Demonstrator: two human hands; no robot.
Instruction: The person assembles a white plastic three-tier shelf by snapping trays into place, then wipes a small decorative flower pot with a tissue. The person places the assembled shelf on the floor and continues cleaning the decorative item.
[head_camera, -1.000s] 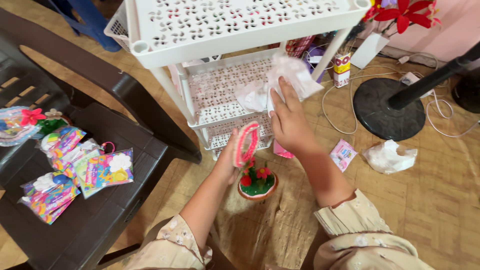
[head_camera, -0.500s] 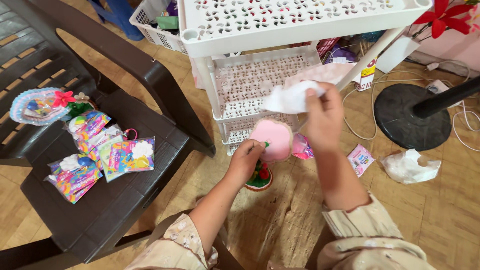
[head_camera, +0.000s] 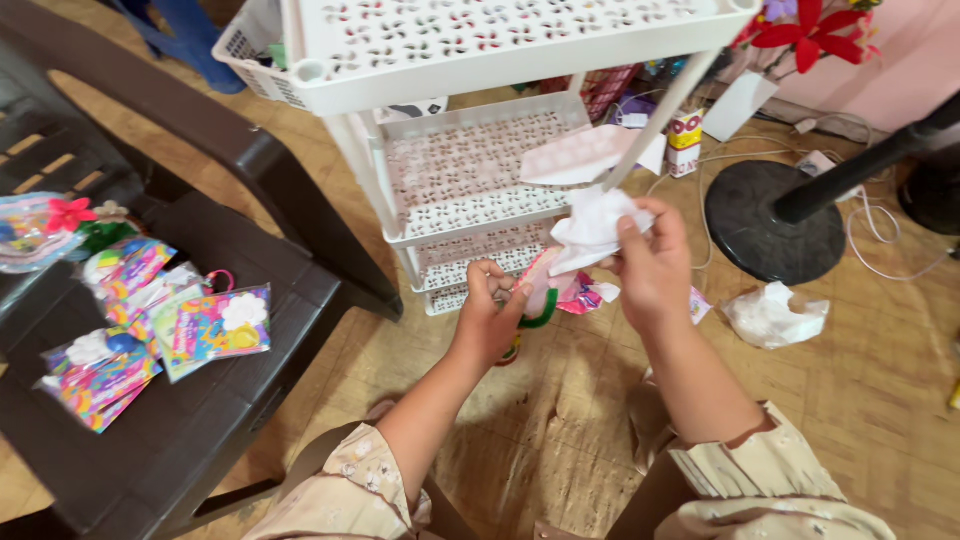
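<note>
Far left there's a dark plastic chair (head_camera: 215, 420) with a bunch of colourful packets (head_camera: 150, 330) spread over the seat, each with something white showing in it, and a clear-wrapped packet with a red flower (head_camera: 45, 230) lying at the chair's far left edge. Moving over, a white perforated rack (head_camera: 470, 150) with several tiers stands on the woven floor mat (head_camera: 560, 440), and both hands are up in front of its lower shelves. The left hand (head_camera: 487, 320) has its fingers curled shut around a small pink and green hand mirror (head_camera: 540, 290), thumb pressed over the top, with the green rim peeking out under the fingers; the mirror sits just in front of the bottom shelf, right between the two hands. The right hand (head_camera: 655, 265) is pinching a crumpled white tissue (head_camera: 592, 228) between thumb and fingertips, and that tissue is touching the upper edge of the mirror. Just behind the hands there's a bit of pink shiny wrapper (head_camera: 585, 292) on the floor near the rack's foot. Further right, a crumpled white plastic bag (head_camera: 772, 315) lies on the floor, and behind it is the round black base of a stand (head_camera: 765, 225) with white cables near it. Red artificial flowers (head_camera: 815, 28) poke in at the top right corner.
</note>
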